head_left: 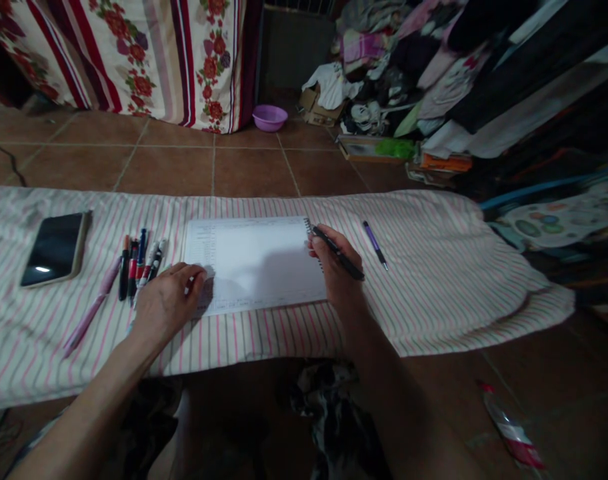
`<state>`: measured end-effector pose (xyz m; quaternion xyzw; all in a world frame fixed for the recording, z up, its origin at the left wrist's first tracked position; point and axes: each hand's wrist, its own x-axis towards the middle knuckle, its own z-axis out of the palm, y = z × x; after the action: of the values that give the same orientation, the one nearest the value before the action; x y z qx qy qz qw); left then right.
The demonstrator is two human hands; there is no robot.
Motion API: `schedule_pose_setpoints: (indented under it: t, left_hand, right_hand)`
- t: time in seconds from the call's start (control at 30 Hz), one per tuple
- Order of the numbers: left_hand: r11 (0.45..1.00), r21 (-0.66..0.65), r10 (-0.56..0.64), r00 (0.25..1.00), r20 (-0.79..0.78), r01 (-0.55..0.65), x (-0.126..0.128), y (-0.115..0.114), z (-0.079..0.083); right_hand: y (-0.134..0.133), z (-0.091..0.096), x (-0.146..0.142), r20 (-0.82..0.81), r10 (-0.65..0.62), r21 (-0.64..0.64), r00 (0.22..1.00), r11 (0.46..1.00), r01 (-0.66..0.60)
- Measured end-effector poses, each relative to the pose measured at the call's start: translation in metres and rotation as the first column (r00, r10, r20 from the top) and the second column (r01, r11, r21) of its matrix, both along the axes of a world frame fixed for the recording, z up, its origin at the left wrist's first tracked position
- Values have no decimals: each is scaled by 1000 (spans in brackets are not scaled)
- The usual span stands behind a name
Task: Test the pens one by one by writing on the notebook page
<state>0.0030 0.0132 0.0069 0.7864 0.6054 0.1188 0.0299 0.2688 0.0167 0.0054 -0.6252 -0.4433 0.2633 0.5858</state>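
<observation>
A spiral-bound notebook (264,260) lies turned sideways on the striped cloth, its coil on the right and a printed strip along its left side. Its page looks mostly blank, with a shadow across the middle. My right hand (337,260) grips a black pen (337,252) at the notebook's coil edge. At the lower left of the page rests my left hand (171,293), fingers curled with thumb and forefinger close together; whether anything is between them is hidden. Several pens (134,267) lie just beyond that hand, and a purple pen (375,245) lies right of the notebook.
A phone (54,248) and a long pinkish-purple object (93,307) lie on the cloth (434,267) at left. Across the tiled floor are a purple basin (270,119), a floral curtain (174,60) and piled clothes (384,60). A bottle (511,427) lies at lower right.
</observation>
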Motion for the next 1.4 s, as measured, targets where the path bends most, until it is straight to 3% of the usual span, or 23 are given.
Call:
schedule_pose_setpoints:
  t: [0.23, 0.4, 0.57, 0.67, 0.9, 1.0, 1.13, 1.27, 1.4]
  left_hand:
    - [998, -24, 53, 997, 54, -52, 6, 3, 1]
    - [994, -76, 84, 995, 59, -79, 13, 3, 5]
    - [990, -90, 114, 991, 65, -108, 18, 1, 7]
    - [992, -84, 100, 992, 81, -93, 19, 2, 6]
    - [994, -87, 81, 992, 95, -73, 22, 3, 5]
    - [994, -78, 82, 993, 82, -75, 22, 2, 4]
    - [993, -88, 88, 993, 73, -82, 21, 2, 3]
    - [993, -78, 93, 993, 69, -88, 19, 2, 2]
    - [995, -73, 71, 995, 70, -66, 17, 1, 1]
  right_hand:
    - [0, -2, 15, -185, -2, 27, 983, 1000, 7]
    - [-1, 3, 21, -252, -93, -27, 963, 996, 89]
    - [-3, 5, 19, -333, 30, -64, 942, 996, -54]
    - [-3, 3, 20, -357, 54, -53, 933, 996, -78]
    - [-1, 0, 30, -428, -48, -37, 903, 999, 36]
    - [-4, 2, 37, -319, -106, -36, 942, 994, 100]
    - [-9, 3, 61, -2, -272, -57, 962, 961, 272]
    - [-14, 1, 96, 358, -383, -25, 852, 908, 419]
    - [-19, 6, 113, 705, -272, -104, 656, 874, 474]
